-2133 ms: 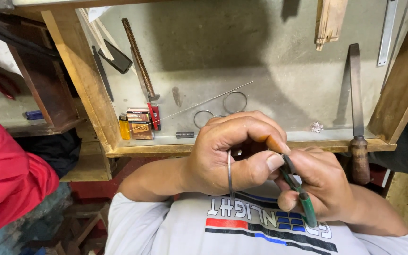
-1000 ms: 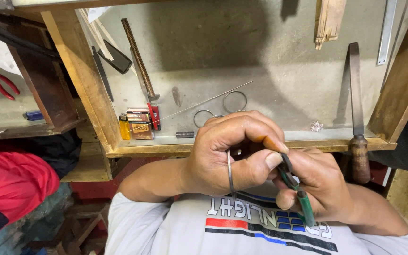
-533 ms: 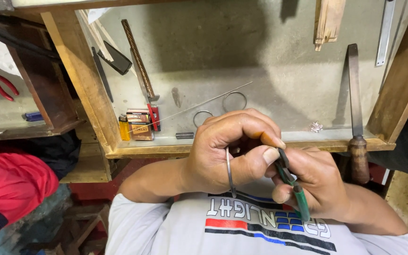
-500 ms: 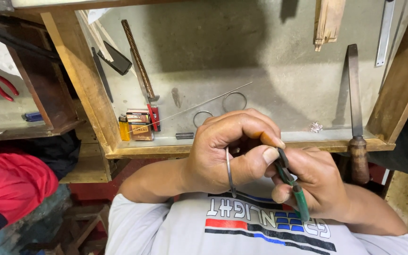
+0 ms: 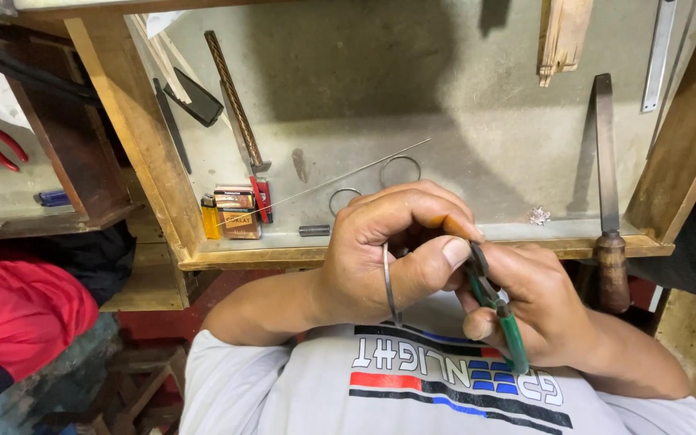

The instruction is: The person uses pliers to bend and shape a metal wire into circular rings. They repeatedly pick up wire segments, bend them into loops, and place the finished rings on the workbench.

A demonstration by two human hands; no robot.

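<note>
Wooden frame: (image 5: pixel 155 185) a timber surround with a grey worktop (image 5: pixel 461 137) inside it, seen from above, just beyond both hands.
Long file: (image 5: pixel 606 161) a flat steel blade with a dark wooden handle, lying along the right side of the worktop, well apart from the hands.
Left hand: (image 5: pixel 388 250) grip clenched on a metal ring (image 5: pixel 388 278), pinched between thumb and curled fingers and held edge-on over the person's chest, just in front of the frame's near edge.
Right hand: (image 5: pixel 541 310) grip closed around green-handled pliers (image 5: pixel 497 310), whose dark jaws meet the left thumb tip, close to the ring; the exact contact point is hidden by the fingers.
Spare rings: (image 5: pixel 400 171) two wire loops lying flat on the worktop beside a straight wire (image 5: pixel 348 176), untouched.
Step in hand: judged as shaping or closing the ring with the pliers.
Next move: probably calls for a steady left-hand pinch while the pliers squeeze or twist with small, controlled force, so the ring does not slip or deform.
</note>
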